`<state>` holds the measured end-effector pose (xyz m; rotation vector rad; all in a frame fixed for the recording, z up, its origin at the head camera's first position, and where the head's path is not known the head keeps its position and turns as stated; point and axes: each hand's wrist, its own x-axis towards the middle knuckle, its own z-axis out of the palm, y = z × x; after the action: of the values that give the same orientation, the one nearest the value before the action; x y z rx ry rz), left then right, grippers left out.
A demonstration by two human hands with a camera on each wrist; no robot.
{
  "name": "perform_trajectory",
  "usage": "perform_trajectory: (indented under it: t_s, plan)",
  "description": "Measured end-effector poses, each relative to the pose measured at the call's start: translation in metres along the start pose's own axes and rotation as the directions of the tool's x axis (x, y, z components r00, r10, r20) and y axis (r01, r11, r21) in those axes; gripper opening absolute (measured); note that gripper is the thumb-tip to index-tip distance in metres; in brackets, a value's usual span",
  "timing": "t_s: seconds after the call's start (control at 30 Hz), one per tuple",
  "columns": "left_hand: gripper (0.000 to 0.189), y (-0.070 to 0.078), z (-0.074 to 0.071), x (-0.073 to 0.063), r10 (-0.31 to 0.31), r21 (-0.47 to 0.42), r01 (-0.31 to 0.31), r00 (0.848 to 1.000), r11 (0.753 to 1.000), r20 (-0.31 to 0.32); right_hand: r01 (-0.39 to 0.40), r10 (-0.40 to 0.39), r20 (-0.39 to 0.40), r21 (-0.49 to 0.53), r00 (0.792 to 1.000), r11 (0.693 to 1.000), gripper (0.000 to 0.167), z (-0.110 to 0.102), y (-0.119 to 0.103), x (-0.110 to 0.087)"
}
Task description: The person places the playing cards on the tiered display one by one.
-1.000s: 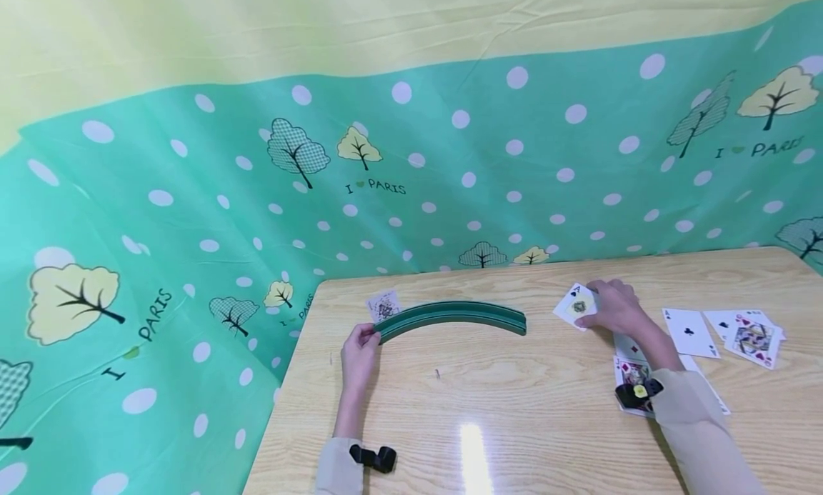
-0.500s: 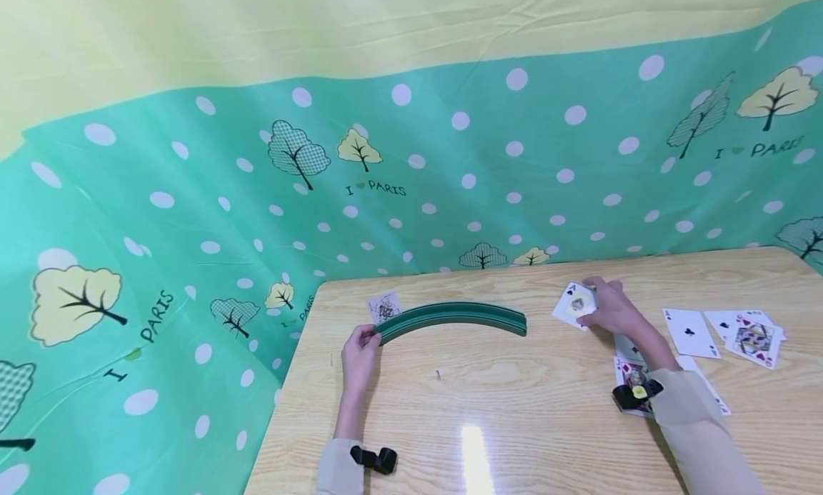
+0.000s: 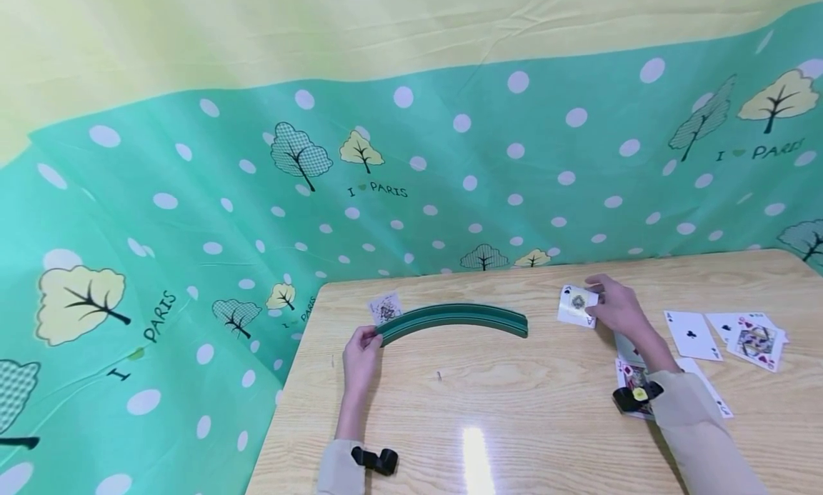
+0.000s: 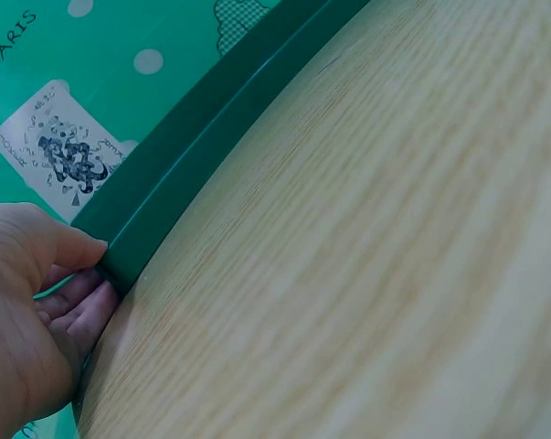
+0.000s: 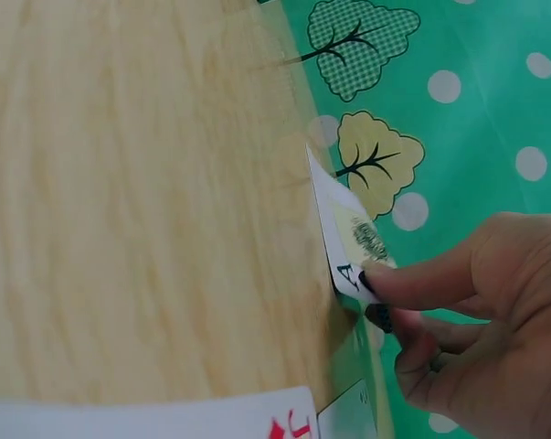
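bare left hand (image 3: 360,359) and bare right hand (image 3: 615,307), plain light-beige left sleeve (image 3: 341,468) and right sleeve (image 3: 701,423) ending on the forearms, chunky black left wrist camera (image 3: 386,461), black right wrist camera (image 3: 626,399) with a small round yellow marking (image 3: 639,393)

Shows pale wood grain on the table (image 3: 398,416), plus a glare streak (image 3: 477,461) near the front. Bears a curved green rack (image 3: 456,314) toward the back and face-up, partly overlapping playing cards (image 3: 692,333) at the right.
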<state>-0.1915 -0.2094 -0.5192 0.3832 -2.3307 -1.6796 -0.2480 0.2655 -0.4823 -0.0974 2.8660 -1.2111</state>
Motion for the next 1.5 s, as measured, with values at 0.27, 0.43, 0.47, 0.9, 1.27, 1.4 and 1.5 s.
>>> perform_trajectory:
  t_s: [0.27, 0.43, 0.47, 0.9, 1.27, 1.4, 1.5]
  plan:
    - [0.022, 0.001, 0.0, 0.0, -0.001, -0.011, 0.001, 1.0, 1.0, 0.004, 0.02, -0.011, -0.09, 0.1, 0.996, 0.995, 0.061, -0.004, 0.0, -0.002]
    - [0.023, 0.0, 0.0, -0.001, 0.005, -0.009, -0.005, 1.0, 1.0, 0.001, 0.018, 0.0, -0.086, 0.209, 0.996, 0.978, 0.068, -0.007, 0.0, -0.002]
    - [0.023, 0.0, 0.0, -0.001, 0.005, -0.007, -0.005, 1.0, 1.0, 0.001, 0.019, 0.001, -0.085, 0.228, 0.996, 0.973, 0.072, -0.008, 0.0, -0.002]
    - [0.023, 0.0, 0.001, 0.0, 0.01, 0.002, -0.01, 1.0, 1.0, -0.007, -0.031, 0.064, -0.084, 0.346, 0.994, 0.938, 0.059, -0.012, -0.007, -0.004]
    - [0.023, 0.001, 0.001, -0.001, 0.005, 0.014, -0.005, 1.0, 1.0, -0.004, -0.05, 0.078, -0.047, 0.427, 0.996, 0.903, 0.047, -0.016, -0.013, -0.004]
    - [0.023, 0.0, 0.0, -0.001, 0.003, 0.018, -0.002, 1.0, 1.0, -0.004, -0.024, 0.061, -0.064, 0.467, 0.996, 0.884, 0.035, -0.018, -0.019, -0.006]
    - [0.023, 0.0, 0.0, -0.001, 0.002, 0.017, -0.002, 1.0, 1.0, -0.007, -0.004, 0.049, -0.079, 0.491, 0.996, 0.871, 0.027, -0.021, -0.024, -0.007]
